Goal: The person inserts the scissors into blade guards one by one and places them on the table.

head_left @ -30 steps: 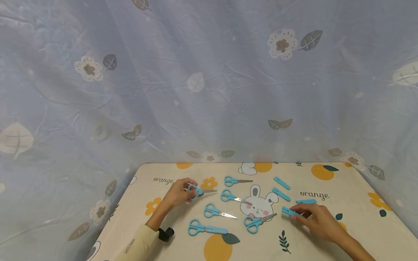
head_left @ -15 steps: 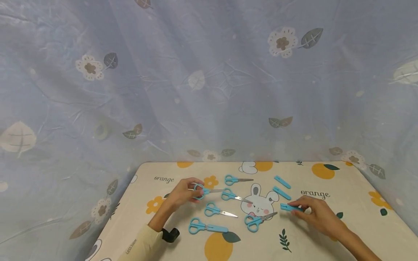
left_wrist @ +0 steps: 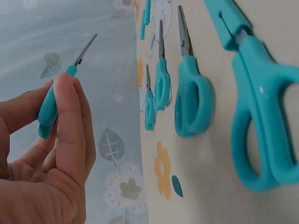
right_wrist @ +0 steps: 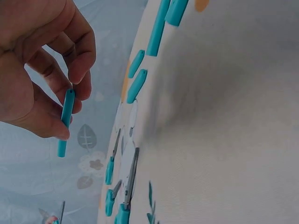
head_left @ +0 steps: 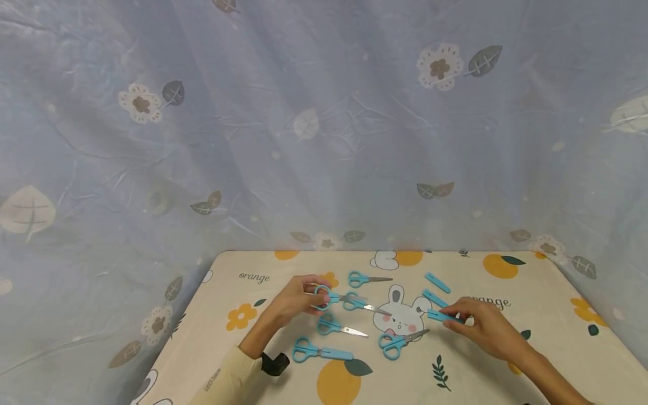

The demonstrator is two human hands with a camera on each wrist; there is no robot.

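My left hand point(head_left: 296, 301) pinches a pair of scissors point(left_wrist: 49, 109) by its light-blue handles, raised above the table. Its bare metal blades point right, toward the other hand. Between thumb and fingertips, my right hand point(head_left: 490, 325) holds a blue blade cover point(right_wrist: 62, 145), also lifted, with one end facing the scissors. A gap separates cover and blade tips. Below the left hand lie uncovered scissors point(head_left: 330, 325), and nearer the front, scissors point(head_left: 305, 350) with a cover point(head_left: 336, 354) over the blades.
More uncovered scissors lie at the back point(head_left: 358, 279) and right of centre point(head_left: 392, 345). Loose covers point(head_left: 437, 283) rest at the right; others point(right_wrist: 159, 28) show in the right wrist view. A patterned cloth point(head_left: 405, 382) covers the table, with a curtain point(head_left: 324, 140) behind.
My left hand has moved right with the scissors. The right hand has raised the cover and brought it left and slightly back, narrowing the gap between them.
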